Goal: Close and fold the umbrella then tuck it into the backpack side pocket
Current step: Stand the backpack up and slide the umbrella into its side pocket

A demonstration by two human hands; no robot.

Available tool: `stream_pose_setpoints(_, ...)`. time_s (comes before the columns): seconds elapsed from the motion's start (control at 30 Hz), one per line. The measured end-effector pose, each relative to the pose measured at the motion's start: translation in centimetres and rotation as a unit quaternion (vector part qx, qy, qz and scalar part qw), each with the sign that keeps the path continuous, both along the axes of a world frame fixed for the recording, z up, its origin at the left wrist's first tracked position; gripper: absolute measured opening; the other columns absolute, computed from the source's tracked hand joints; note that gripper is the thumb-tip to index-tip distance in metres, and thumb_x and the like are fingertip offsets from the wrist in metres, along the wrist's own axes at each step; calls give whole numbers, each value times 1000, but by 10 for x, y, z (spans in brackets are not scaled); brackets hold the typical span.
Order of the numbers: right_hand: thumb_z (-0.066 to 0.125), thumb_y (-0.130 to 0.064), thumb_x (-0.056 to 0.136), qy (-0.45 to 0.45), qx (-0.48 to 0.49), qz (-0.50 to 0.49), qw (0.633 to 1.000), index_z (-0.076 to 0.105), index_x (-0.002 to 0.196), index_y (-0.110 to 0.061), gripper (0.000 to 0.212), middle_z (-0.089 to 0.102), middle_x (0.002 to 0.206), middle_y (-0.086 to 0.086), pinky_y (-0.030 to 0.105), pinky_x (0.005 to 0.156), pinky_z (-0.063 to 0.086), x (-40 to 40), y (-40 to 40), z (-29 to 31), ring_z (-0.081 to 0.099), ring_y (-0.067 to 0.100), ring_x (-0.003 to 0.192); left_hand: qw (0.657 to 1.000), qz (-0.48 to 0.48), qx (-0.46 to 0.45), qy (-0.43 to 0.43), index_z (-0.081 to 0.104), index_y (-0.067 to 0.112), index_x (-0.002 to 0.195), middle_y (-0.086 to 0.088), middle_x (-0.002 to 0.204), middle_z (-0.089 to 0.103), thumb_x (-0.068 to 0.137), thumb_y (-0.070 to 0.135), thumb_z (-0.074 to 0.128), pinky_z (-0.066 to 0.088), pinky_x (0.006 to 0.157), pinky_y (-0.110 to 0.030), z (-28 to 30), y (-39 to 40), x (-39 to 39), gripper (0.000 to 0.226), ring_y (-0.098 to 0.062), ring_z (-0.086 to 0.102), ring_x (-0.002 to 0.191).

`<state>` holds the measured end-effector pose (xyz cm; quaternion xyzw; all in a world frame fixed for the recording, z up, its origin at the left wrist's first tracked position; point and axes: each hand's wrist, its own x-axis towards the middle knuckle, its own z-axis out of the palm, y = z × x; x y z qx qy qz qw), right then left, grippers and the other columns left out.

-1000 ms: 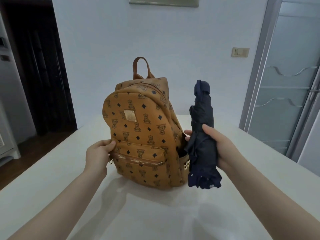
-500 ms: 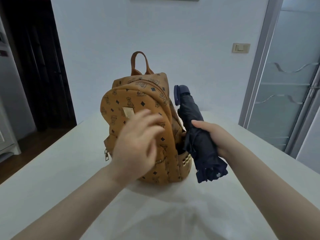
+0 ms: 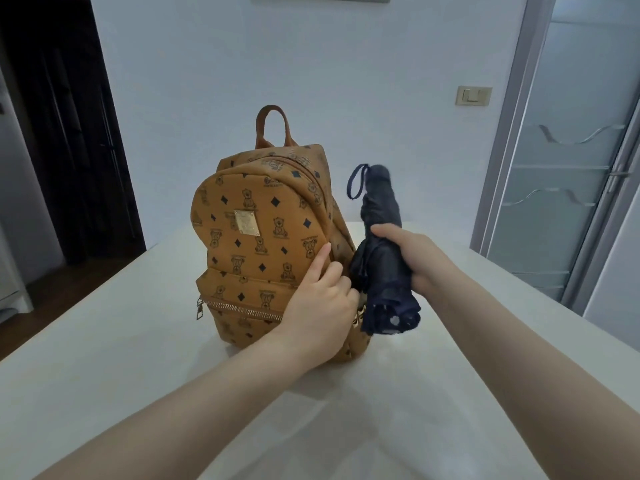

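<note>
A tan patterned backpack [image 3: 256, 244] stands upright on the white table [image 3: 104, 358], its front facing me. My right hand [image 3: 420, 261] grips a folded navy umbrella [image 3: 382, 258] around its middle, held upright just right of the backpack, wrist loop at the top, loose canopy edge at the bottom. My left hand [image 3: 322, 306] rests on the backpack's right front edge, fingers pinching at the rim of the studded side pocket [image 3: 360, 315]. That pocket is mostly hidden behind my left hand and the umbrella.
A white wall with a light switch [image 3: 472, 95] lies behind the table. A frosted glass door [image 3: 561, 168] stands at the right, a dark doorway [image 3: 69, 133] at the left. The table's far edge runs just behind the backpack.
My left hand left the backpack's left side, crossed its front and now pinches the right side pocket. The umbrella moved closer to the backpack and stands straighter.
</note>
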<state>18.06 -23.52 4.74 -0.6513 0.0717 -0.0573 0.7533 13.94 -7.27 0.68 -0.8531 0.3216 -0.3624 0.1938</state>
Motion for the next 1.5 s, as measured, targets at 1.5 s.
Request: stream_pose_setpoints(1.5, 66, -31, 75, -166, 39, -239, 956, 53, 98, -8, 35, 63, 87, 4, 29, 68, 52, 30, 29, -18, 62, 20, 83, 975, -174, -139, -2, 75, 21, 78, -5, 84, 58, 70, 8, 65, 9, 113, -45, -10, -5, 34, 18, -21, 42, 89)
